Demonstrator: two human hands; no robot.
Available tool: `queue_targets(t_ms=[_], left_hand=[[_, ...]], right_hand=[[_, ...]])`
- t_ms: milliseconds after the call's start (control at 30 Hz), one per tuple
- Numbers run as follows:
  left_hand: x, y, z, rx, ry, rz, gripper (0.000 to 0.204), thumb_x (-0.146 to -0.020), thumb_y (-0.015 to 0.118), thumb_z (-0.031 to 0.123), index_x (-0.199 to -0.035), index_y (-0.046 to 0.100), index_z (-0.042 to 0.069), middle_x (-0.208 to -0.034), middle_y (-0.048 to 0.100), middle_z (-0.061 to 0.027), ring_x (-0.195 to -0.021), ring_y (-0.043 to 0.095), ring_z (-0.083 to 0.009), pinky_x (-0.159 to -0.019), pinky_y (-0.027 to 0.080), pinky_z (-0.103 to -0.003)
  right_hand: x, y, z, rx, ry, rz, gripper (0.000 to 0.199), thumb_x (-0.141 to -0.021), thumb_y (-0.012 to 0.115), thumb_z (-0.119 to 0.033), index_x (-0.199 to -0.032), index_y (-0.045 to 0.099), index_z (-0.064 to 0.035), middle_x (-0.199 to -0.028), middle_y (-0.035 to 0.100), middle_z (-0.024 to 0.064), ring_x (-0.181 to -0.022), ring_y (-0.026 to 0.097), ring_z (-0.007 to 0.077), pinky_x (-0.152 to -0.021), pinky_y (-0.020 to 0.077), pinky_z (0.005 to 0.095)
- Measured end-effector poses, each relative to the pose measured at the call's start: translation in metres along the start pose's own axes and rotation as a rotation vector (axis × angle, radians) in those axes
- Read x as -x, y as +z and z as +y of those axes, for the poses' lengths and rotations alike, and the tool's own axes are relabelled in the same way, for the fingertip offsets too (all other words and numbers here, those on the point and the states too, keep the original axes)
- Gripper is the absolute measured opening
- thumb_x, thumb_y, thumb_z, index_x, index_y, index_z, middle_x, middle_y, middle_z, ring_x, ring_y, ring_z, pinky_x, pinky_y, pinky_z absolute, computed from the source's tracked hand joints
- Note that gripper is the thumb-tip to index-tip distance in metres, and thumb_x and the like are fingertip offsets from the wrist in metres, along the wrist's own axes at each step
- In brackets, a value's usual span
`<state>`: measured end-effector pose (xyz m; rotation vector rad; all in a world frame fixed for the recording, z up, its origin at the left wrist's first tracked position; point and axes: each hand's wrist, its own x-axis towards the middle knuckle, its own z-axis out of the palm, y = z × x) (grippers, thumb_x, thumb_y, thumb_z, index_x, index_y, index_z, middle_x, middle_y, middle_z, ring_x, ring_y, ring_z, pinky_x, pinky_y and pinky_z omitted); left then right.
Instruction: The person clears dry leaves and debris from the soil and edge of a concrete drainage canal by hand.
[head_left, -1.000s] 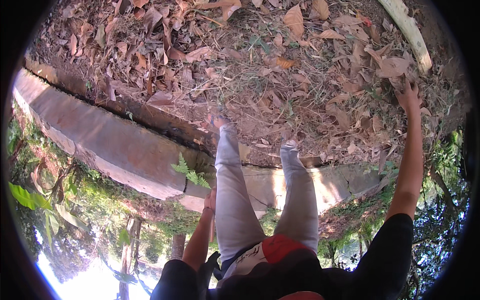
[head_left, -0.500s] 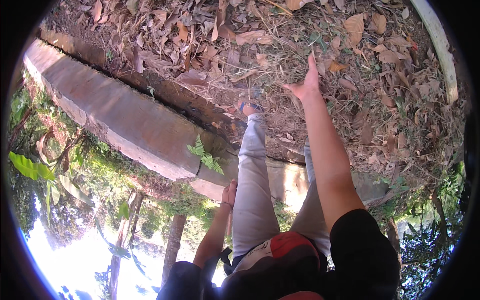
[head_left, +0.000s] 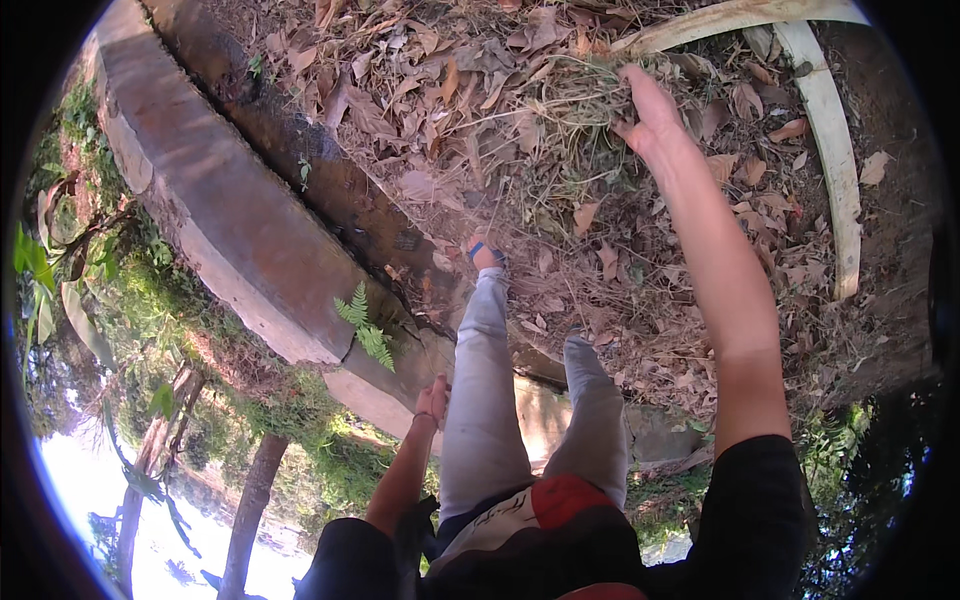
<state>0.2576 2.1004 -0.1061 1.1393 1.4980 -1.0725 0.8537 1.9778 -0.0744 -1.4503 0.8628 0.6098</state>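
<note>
My right hand [head_left: 652,112] reaches far forward, its thumb apart from the fingers. It is open, with the palm side against a loose heap of dry grass and cut weeds [head_left: 575,125]; the fingertips partly merge with the stalks. My left hand [head_left: 432,398] hangs low beside my left knee, its fingers curled closed. Whatever it may hold is hidden by its own fingers and my trouser leg. Brown dead leaves [head_left: 440,80] lie around and under the grass heap.
A low concrete kerb [head_left: 240,190] curves along the left, with a wet gutter [head_left: 350,210] beside it. A green fern [head_left: 366,325] grows at the kerb. Pale curved strips [head_left: 832,150] lie at the right. My sandalled foot [head_left: 486,253] stands among litter.
My right hand has come down to the grass, which is now bunched into a thicker heap beside it. The view has shifted, bringing more of the pale strips into sight. My left hand stays by the knee.
</note>
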Motion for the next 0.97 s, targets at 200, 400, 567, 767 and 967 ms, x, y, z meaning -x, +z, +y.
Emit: queue_targets(t_ms=[200,400,567,767,967], left_hand=[[0.004,0.022,0.029,-0.165,0.12,0.004,0.067,-0.09,0.035,0.056,-0.103,0.062,-0.004,-0.096,0.064,-0.0244,-0.096,0.06,-0.034,-0.085,0.042,-0.037],[-0.019,0.018,-0.01,-0.157,0.04,-0.005,0.066,-0.09,0.037,0.054,-0.1,0.061,-0.007,-0.09,0.065,-0.0223,-0.09,0.061,-0.0292,-0.082,0.043,-0.037],[0.001,0.022,0.007,-0.025,0.094,-0.019,0.06,-0.091,0.041,0.049,-0.094,0.063,-0.007,-0.078,0.065,-0.0133,-0.078,0.057,-0.0173,-0.076,0.044,-0.033],[0.032,0.013,0.049,-0.17,0.04,0.009,0.061,-0.09,0.04,0.053,-0.102,0.063,-0.003,-0.093,0.066,-0.0167,-0.089,0.06,-0.0238,-0.083,0.043,-0.032],[0.016,0.008,0.022,-0.157,0.04,0.021,0.063,-0.088,0.041,0.057,-0.109,0.061,0.001,-0.102,0.063,-0.0233,-0.104,0.058,-0.0326,-0.093,0.04,-0.036]], right_hand=[[0.063,0.139,-0.141,0.414,-0.597,-0.507,0.052,-0.079,0.067,-0.017,-0.125,0.044,-0.0083,-0.103,0.059,0.0183,-0.081,0.062,0.0292,-0.064,0.0523,0.0435],[0.073,0.088,-0.159,0.593,-0.539,-0.798,0.082,-0.087,0.061,-0.037,-0.147,0.007,-0.0198,-0.152,-0.002,0.0172,-0.137,0.004,0.0454,-0.093,0.0361,0.0659],[0.044,-0.042,-0.116,0.577,-0.167,-0.521,0.065,-0.09,0.056,-0.038,-0.144,0.025,-0.0204,-0.15,0.02,0.0135,-0.14,0.012,0.0312,-0.092,0.0418,0.0579],[-0.029,-0.127,0.035,0.069,-0.019,0.059,0.036,-0.089,0.053,-0.045,-0.108,0.052,-0.015,-0.103,0.057,0.0019,-0.081,0.056,0.0155,-0.072,0.0434,0.0334],[-0.039,-0.104,0.152,-0.465,0.226,-0.156,0.048,-0.091,0.046,-0.05,-0.125,0.048,-0.0158,-0.121,0.055,0.0053,-0.109,0.053,0.0217,-0.092,0.0424,0.0461]])
